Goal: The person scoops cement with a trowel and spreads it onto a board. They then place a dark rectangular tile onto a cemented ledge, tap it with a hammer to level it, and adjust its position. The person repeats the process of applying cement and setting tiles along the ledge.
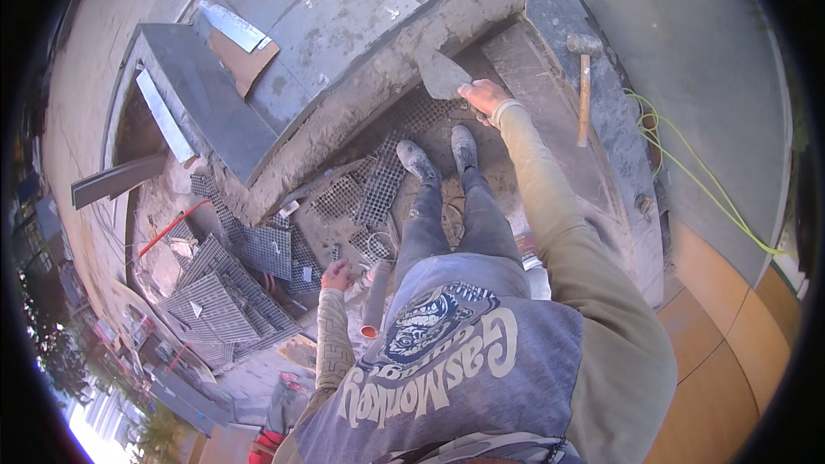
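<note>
In my right hand (486, 99), a pointed trowel (442, 76) with a wide grey blade is gripped by its handle. The blade lies against the mortar-coated inner face of the curved ledge (361, 90), where wet grey mortar shows near its tip. My left hand (338, 275) hangs low at my side with its fingers curled, and I see nothing in it. An upright pipe (375, 301) with an orange inside stands just right of that hand. Sheets of small mosaic tile (378, 189) lie on the floor by my boots.
A mallet (584, 86) rests on the slab at right, near a yellow-green cord (705, 176). Stacked mosaic sheets (228, 301) and a red rod (172, 228) lie at left. Cardboard (241, 60) sits atop the ledge; a board (116, 182) juts out at far left.
</note>
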`<act>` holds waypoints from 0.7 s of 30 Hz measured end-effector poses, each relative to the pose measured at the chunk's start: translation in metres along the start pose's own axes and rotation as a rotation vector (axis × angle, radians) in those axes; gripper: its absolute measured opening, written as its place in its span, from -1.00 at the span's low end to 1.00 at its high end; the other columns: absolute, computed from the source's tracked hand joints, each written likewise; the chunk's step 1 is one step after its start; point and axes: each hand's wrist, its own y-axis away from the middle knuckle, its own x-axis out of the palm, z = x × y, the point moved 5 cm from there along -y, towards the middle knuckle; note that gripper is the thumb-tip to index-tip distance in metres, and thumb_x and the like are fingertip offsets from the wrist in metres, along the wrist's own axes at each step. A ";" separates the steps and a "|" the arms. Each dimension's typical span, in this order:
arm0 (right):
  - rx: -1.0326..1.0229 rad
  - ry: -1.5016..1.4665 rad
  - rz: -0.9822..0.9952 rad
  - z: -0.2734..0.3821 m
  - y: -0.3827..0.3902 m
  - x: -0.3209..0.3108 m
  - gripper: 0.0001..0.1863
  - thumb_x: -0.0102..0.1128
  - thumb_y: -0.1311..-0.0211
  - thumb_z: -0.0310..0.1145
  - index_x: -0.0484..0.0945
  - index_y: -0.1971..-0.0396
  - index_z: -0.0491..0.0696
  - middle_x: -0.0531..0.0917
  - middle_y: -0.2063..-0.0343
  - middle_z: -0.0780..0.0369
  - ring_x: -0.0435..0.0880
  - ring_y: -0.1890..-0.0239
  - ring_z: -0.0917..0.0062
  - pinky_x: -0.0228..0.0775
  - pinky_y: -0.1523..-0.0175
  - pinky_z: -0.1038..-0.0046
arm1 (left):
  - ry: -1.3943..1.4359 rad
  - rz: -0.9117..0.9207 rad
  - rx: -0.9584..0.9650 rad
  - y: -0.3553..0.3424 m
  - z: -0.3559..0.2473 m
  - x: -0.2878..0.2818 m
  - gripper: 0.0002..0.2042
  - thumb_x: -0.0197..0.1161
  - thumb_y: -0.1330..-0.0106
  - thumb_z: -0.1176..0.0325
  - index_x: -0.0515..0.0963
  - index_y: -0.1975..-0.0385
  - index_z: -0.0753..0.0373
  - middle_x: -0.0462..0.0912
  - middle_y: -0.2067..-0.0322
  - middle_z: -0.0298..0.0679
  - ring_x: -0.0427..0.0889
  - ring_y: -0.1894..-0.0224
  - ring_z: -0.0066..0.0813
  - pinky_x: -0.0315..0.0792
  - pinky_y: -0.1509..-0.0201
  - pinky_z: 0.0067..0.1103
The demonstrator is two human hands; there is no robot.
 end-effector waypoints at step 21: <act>0.010 -1.705 -0.029 -0.046 -0.064 0.049 -0.61 0.04 -0.32 0.08 0.38 0.53 0.10 0.37 0.75 0.43 0.33 0.77 0.64 0.10 0.68 0.51 | -0.126 0.025 -0.050 0.021 -0.008 -0.024 -0.65 0.26 -0.34 0.34 0.55 -0.12 0.21 0.70 0.20 -0.27 0.72 0.31 -0.48 0.56 0.43 -0.62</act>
